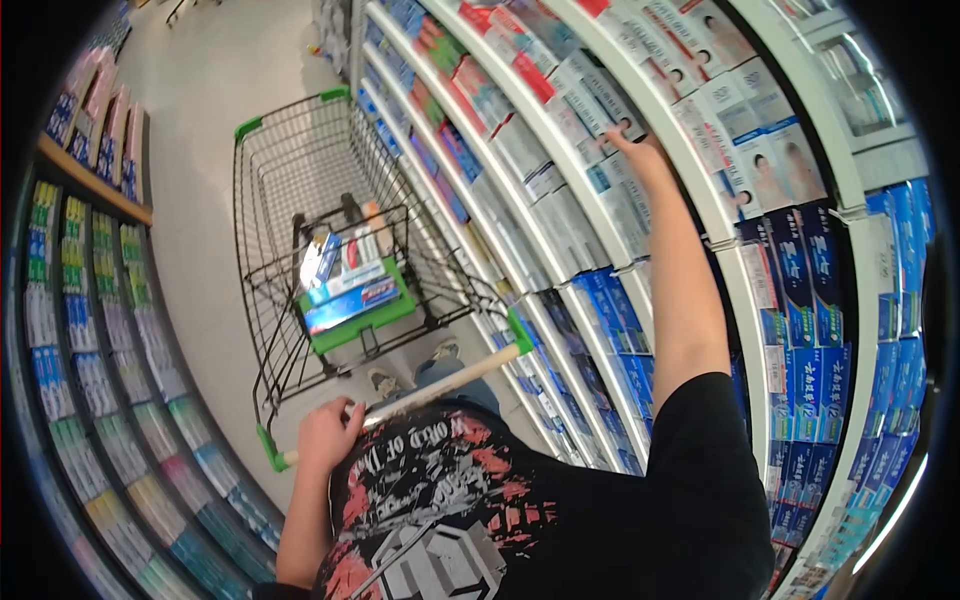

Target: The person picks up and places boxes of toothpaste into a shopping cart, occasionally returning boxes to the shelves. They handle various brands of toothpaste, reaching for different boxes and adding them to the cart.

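My left hand (331, 433) is closed around the left part of the shopping cart's pale handle (440, 387). The wire shopping cart (300, 130) with green corners stands in front of me. Several boxed items, among them a blue and white box (350, 304), lie by its green seat panel (365, 325). My right arm is stretched out to the shelf on the right. There my right hand (641, 160) is at a row of white toothpaste boxes (592, 98), a finger extended towards them. Its other fingers are partly hidden, and I see nothing held in it.
Shelves with white rails (565, 130) curve along my right, stacked with white, red and blue boxes (800, 395). On the left runs a dark shelf unit (110, 380) with rows of packs. Grey floor (190, 150) lies between. My shoes (385, 382) are just behind the cart.
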`<state>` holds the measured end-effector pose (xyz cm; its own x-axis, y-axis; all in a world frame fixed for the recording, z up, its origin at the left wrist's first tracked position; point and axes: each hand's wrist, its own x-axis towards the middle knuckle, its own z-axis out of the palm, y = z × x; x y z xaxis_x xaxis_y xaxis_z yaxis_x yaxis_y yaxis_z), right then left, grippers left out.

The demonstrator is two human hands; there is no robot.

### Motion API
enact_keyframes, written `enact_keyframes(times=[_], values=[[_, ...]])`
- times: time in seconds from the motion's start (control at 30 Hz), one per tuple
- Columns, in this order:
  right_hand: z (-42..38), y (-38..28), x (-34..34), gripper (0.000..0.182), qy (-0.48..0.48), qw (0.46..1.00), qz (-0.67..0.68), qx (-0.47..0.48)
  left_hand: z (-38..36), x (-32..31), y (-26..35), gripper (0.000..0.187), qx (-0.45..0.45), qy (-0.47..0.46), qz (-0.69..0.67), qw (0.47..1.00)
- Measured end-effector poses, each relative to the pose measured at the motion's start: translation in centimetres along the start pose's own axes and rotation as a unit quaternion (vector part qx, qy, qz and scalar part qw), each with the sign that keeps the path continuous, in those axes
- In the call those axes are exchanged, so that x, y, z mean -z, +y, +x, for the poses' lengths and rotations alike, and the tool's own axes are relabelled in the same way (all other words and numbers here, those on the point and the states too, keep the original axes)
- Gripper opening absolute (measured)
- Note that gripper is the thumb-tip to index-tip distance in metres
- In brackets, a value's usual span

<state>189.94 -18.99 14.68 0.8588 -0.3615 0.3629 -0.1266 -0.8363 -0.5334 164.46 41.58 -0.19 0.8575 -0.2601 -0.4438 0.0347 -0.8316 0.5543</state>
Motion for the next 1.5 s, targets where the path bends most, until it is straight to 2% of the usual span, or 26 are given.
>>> enact_keyframes(times=[0.03, 0.07, 0.1, 0.13, 0.17, 0.2, 0.23, 0.27, 0.3, 0.33, 0.37, 0.4, 0.5, 0.53, 0.6, 0.63, 0.67, 0.7, 0.87, 0.93, 1.1, 1.27, 1.37, 1.4, 1.47, 1.5], values=[[0.7, 1.0, -0.4, 0.1, 0.039, 0.996, -0.04, 0.067, 0.1, 0.1, 0.0, 0.042, 0.005, -0.014, -0.006, 1.0], [0.9, 2.2, 0.1, 0.103, -0.018, 0.999, -0.022, 0.039, 0.1, 0.1, -0.1, 0.042, 0.008, -0.021, -0.002, 1.0], [0.6, 2.8, -0.3, 0.103, 0.04, 0.994, -0.091, 0.039, 0.3, 0.3, -0.1, 0.043, 0.016, -0.031, -0.012, 0.999], [-1.4, -1.3, 1.1, 0.103, 0.0, 0.992, -0.124, 0.025, 0.3, 0.4, -0.3, 0.042, 0.003, -0.018, -0.039, 0.999], [-1.8, 0.1, 0.5, 0.1, 0.064, 0.969, -0.216, 0.104, 0.6, -0.3, -1.3, 0.036, -0.023, -0.002, -0.116, 0.993], [-4.8, -3.2, 0.8, 0.092, 0.065, 0.969, -0.231, 0.053, 0.7, 0.1, -1.0, 0.029, -0.02, 0.012, -0.183, 0.983], [-6.6, -3.4, 0.1, 0.076, 0.151, 0.924, -0.289, 0.2, 1.2, 0.2, -1.3, 0.024, -0.048, 0.05, -0.192, 0.979], [-8.4, -3.8, -0.3, 0.066, 0.194, 0.886, -0.264, 0.329, 1.7, 0.7, -1.1, 0.023, -0.071, 0.096, -0.16, 0.98], [-10.3, -3.6, -1.1, 0.058, 0.167, 0.89, -0.214, 0.368, 2.5, 1.3, -0.9, 0.022, -0.096, 0.14, -0.128, 0.977], [-13.7, -5.1, -2.0, 0.05, 0.105, 0.918, -0.161, 0.347, 3.9, 1.4, -1.4, 0.02, -0.106, 0.172, -0.106, 0.974], [-16.5, -4.3, -3.7, 0.043, 0.03, 0.927, -0.125, 0.353, 5.2, 2.2, -1.1, 0.02, -0.071, 0.163, -0.079, 0.981], [-19.5, -5.2, -5.0, 0.039, -0.01, 0.918, -0.09, 0.386, 7.4, 2.2, -1.7, 0.021, -0.092, 0.196, -0.038, 0.975], [-27.7, -9.9, -8.5, 0.02, -0.191, 0.921, 0.056, 0.336, 14.1, 0.7, -3.6, 0.031, -0.094, 0.256, 0.093, 0.957], [-30.2, -9.7, -10.3, 0.021, -0.21, 0.92, 0.063, 0.326, 16.1, 0.0, -4.2, 0.031, -0.098, 0.255, 0.095, 0.957], [-33.2, -9.4, -12.2, 0.022, -0.222, 0.916, 0.074, 0.327, 19.6, -1.3, -5.5, 0.049, 0.043, 0.185, 0.133, 0.973], [-34.0, -9.6, -12.5, 0.021, -0.266, 0.924, 0.071, 0.264, 21.1, -1.6, -5.9, 0.049, 0.038, 0.184, 0.138, 0.972], [-34.5, -9.5, -12.6, 0.022, -0.308, 0.928, 0.068, 0.199, 22.6, -1.8, -6.2, 0.059, 0.11, 0.139, 0.073, 0.981], [-34.4, -9.5, -12.6, 0.023, -0.283, 0.94, 0.068, 0.179, 23.5, -2.2, -6.6, 0.069, 0.181, 0.092, 0.01, 0.979], [-34.4, -8.9, -12.6, 0.022, -0.306, 0.935, 0.067, 0.168, 23.8, -4.4, -9.2, 0.078, 0.123, 0.146, -0.007, 0.982], [-34.4, -9.1, -12.4, 0.022, -0.3, 0.94, 0.035, 0.16, 23.4, -4.7, -9.6, 0.072, 0.114, 0.166, -0.11, 0.973], [-34.3, -9.0, -12.3, 0.027, -0.284, 0.943, 0.033, 0.174, 24.3, -5.4, -8.5, 0.076, 0.183, 0.209, -0.065, 0.958], [-34.4, -9.2, -12.2, 0.029, -0.286, 0.941, 0.003, 0.182, 24.8, -5.4, -6.0, 0.073, 0.204, 0.191, -0.045, 0.959], [-34.2, -9.4, -12.1, 0.03, -0.289, 0.941, -0.004, 0.176, 24.4, -5.0, -5.5, 0.051, 0.109, 0.181, -0.04, 0.976], [-34.2, -9.3, -12.1, 0.03, -0.29, 0.94, -0.004, 0.178, 24.4, -4.9, -5.5, 0.051, 0.111, 0.183, -0.042, 0.976], [-34.4, -9.2, -12.3, 0.03, -0.287, 0.941, 0.0, 0.177, 24.5, -4.6, -5.4, 0.048, 0.044, 0.172, -0.037, 0.983], [-34.4, -9.3, -12.4, 0.03, -0.287, 0.941, 0.0, 0.177, 24.2, -4.3, -4.9, 0.051, 0.031, 0.163, 0.021, 0.986]])
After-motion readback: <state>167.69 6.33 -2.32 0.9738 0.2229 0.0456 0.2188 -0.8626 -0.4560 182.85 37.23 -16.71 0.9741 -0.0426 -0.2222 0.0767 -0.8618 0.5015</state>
